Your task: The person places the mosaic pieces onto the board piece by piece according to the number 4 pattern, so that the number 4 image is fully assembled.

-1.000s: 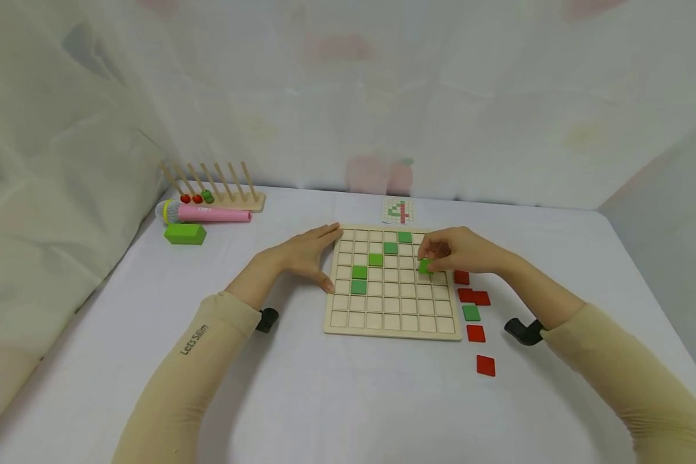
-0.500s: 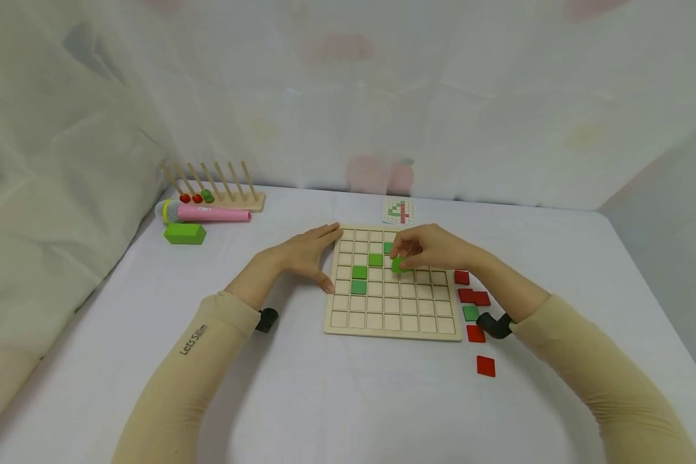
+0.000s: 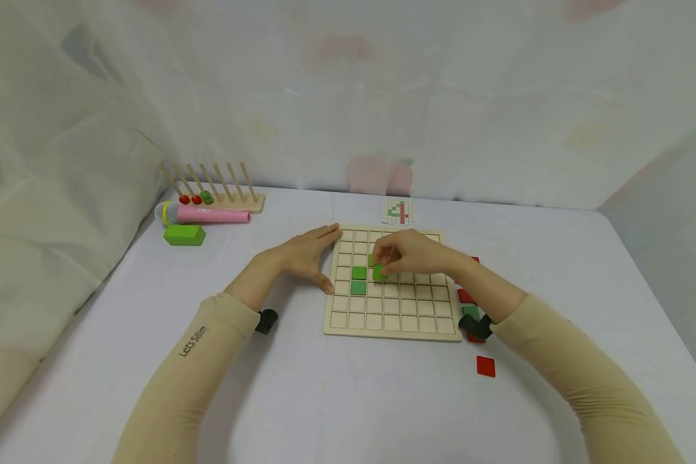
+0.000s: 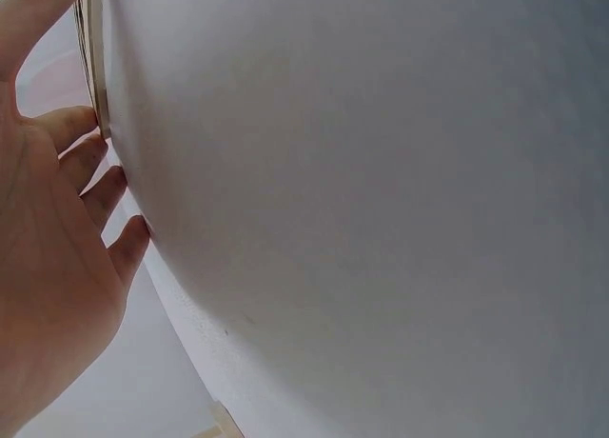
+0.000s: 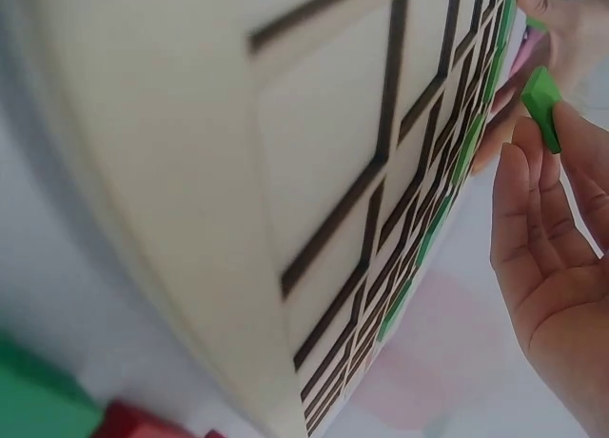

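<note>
A wooden grid board (image 3: 391,325) lies on the white table, with green square tiles such as one green tile (image 3: 358,287) set in its cells. My right hand (image 3: 410,252) is over the middle of the board, pinching a light green tile (image 3: 379,273) between thumb and fingers; the right wrist view shows this green tile (image 5: 542,105) tilted, above the board's surface. My left hand (image 3: 305,255) rests at the board's left edge, thumb and fingers spread. In the left wrist view the fingertips of the left hand (image 4: 57,238) touch the board's side (image 4: 95,67). The right hand hides some upper cells.
Several red tiles, one a red tile (image 3: 485,366), and a green tile (image 3: 470,311) lie right of the board, partly under the right forearm. Behind the board is a pattern card (image 3: 398,211). At back left are a peg rack (image 3: 255,203), a pink toy microphone (image 3: 214,214) and a green block (image 3: 184,235).
My right hand has moved left across the board with the light green tile still pinched, from the right-hand columns to near the middle. The left hand has stayed at the board's left edge.
</note>
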Action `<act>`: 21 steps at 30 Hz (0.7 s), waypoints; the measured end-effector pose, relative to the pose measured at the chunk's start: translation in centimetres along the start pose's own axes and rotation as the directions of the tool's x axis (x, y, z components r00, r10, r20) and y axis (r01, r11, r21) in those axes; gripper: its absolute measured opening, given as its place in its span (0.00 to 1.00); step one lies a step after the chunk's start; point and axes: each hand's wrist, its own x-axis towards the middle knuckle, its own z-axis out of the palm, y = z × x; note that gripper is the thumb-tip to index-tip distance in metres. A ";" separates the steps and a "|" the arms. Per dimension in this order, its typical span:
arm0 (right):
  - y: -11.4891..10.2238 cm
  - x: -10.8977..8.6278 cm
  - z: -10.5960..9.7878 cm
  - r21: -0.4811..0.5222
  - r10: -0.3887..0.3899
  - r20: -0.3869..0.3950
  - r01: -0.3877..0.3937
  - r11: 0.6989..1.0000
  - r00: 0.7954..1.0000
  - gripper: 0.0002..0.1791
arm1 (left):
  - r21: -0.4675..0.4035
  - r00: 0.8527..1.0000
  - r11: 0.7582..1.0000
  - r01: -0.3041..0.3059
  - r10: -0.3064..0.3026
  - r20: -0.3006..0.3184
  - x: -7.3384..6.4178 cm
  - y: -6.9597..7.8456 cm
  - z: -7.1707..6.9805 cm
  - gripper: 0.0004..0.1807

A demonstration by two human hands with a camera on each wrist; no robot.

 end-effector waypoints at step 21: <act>-0.8 0.8 1.3 -0.091 0.016 0.080 -0.008 0.996 0.997 0.07 | -0.024 1.000 1.000 0.009 -0.009 0.011 -0.4 0.5 -0.4 0.72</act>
